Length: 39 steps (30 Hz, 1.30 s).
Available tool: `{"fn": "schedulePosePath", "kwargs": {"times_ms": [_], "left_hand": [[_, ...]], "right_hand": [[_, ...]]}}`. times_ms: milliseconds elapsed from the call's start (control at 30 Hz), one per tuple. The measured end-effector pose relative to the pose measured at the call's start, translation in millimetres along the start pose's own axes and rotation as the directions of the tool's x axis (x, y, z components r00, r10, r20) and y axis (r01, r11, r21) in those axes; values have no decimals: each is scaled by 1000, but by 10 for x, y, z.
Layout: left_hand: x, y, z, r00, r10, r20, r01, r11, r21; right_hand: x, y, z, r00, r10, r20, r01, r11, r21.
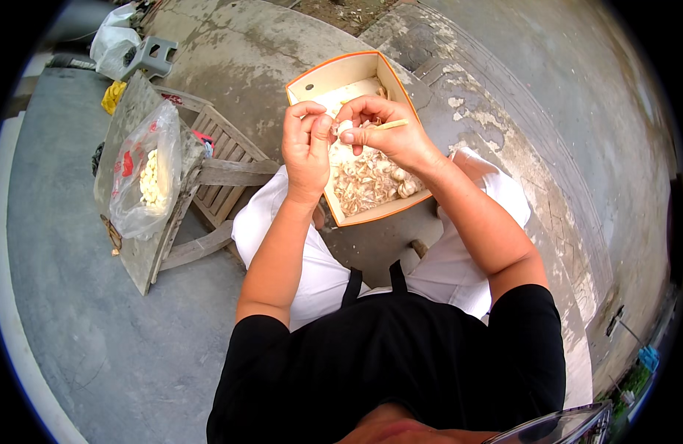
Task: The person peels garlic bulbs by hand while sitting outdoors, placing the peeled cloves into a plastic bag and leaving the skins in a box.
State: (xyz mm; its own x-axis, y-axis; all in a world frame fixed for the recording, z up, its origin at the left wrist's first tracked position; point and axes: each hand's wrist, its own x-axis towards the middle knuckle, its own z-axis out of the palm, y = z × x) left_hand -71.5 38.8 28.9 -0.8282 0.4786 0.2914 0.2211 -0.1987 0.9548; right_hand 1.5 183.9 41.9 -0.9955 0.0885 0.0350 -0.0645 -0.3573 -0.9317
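Note:
My left hand (308, 144) is raised over the box, thumb and curled fingers pinching a piece of papery garlic skin (334, 127). Right beside it, my right hand (388, 133) grips a pale garlic clove (346, 126) between thumb and fingers. A thin tool with a yellowish handle (393, 124) is also tucked in that hand; its working end is hidden. Below both hands, an orange-rimmed box (341, 217) holds loose garlic skins (363, 183). Several whole garlic bulbs (406, 187) lie in its near right corner.
To the left, a wooden chair (230, 173) adjoins a worn board (139, 261) bearing a clear plastic bag (133, 213) of peeled garlic cloves (151, 180). A grey plastic stool (154, 55), white bag (114, 41) and yellow cloth (113, 97) are beyond. Concrete steps (474, 105) run along the right.

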Motion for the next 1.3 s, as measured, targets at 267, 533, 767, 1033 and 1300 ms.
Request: {"fn": "schedulePosePath", "kwargs": {"times_ms": [267, 533, 767, 1033, 1300], "left_hand": [[29, 7, -13, 985, -173, 30, 173, 928, -329], [60, 35, -112, 987, -161, 29, 163, 961, -224], [93, 24, -70, 940, 239, 243, -341, 655, 674], [43, -10, -16, 960, -183, 214, 236, 937, -259], [105, -13, -78, 889, -314, 332, 454, 690, -564]], "right_hand": [[11, 4, -1, 994, -89, -58, 87, 995, -40], [1, -12, -103, 993, -37, -112, 17, 984, -179], [-25, -53, -136, 984, -91, -153, 70, 988, -137], [-60, -58, -35, 914, -386, -129, 253, 788, -561], [15, -48, -190, 965, 148, -215, -60, 928, 369]]}}
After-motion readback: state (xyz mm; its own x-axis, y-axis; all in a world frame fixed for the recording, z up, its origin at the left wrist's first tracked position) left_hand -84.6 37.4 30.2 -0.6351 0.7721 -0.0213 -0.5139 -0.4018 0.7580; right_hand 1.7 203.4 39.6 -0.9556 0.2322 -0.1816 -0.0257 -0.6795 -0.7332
